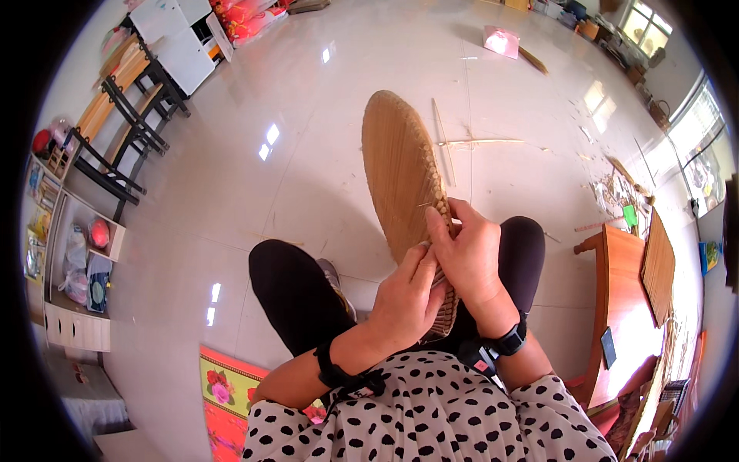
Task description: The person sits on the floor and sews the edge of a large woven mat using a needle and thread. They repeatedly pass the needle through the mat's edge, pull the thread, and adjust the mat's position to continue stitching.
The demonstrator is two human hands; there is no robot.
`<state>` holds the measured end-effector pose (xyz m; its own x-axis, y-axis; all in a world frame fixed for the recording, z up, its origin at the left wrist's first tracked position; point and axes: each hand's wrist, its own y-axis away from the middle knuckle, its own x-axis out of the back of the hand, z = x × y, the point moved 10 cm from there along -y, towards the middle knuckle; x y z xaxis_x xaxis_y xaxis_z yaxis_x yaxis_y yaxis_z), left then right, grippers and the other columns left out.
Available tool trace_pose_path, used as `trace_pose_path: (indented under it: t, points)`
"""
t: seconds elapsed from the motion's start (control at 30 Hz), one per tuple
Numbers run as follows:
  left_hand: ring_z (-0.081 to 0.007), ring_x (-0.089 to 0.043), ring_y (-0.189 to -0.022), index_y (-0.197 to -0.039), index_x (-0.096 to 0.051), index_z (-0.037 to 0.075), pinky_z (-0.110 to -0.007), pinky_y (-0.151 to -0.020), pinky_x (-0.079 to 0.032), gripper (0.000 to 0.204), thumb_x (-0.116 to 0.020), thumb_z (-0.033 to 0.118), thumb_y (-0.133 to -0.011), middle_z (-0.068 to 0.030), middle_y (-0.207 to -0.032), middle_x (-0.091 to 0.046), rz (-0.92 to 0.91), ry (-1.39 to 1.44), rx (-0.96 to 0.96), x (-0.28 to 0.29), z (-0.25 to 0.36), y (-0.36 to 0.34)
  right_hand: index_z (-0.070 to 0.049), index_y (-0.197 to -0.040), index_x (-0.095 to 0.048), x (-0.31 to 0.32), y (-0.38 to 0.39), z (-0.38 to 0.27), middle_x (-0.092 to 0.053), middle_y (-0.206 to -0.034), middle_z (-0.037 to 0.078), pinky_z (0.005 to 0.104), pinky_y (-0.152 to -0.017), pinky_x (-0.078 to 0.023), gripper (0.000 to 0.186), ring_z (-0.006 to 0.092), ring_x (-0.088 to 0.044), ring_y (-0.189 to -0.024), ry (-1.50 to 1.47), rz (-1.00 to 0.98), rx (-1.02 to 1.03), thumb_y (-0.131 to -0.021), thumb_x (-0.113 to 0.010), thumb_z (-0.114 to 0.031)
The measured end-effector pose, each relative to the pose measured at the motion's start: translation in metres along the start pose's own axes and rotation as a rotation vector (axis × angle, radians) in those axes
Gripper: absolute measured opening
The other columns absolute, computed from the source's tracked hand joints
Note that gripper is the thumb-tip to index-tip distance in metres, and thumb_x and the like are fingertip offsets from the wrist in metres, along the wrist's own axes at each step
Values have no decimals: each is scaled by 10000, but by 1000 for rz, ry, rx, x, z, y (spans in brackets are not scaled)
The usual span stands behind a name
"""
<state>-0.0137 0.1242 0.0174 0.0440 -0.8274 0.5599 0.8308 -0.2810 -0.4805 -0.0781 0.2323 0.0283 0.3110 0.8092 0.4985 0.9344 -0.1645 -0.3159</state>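
A round, flat tray of tan stalks (394,165) with a braided rim stands tilted on its edge above my lap, its face turned left. My left hand (406,294) is closed on the rim's near part, fingers bent and close to the other hand. Just beyond it, my right hand (471,250) is closed around the rim, with thumb and forefinger at the stalk ends. A thin, pale sliver (425,205) sticks out by the right fingertips; whether it is a needle or a strip of stalk I cannot tell. My fingers hide part of the rim.
Loose stalks (481,142) lie on the tiled floor ahead. At the right, a wooden table (627,277) carries a phone (608,348) and a flat stalk panel (658,269). Black-framed chairs (135,115) and shelves (77,254) line the left. A floral mat (223,400) lies lower left.
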Motion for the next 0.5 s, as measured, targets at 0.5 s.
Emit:
trace_pose_path:
  t: [0.5]
  points:
    - [-178,-683,-742,-1066,-564,-27,-282,-642,-521,169,-538,110,-970,-93,-864,-653,-38,629,365,14,-63,-13,14,-656,-553,0,-1,-39,-536,-570,196,397,-475,-443,299,389,-556,-515,183,-7,257,-878,-644,-165]
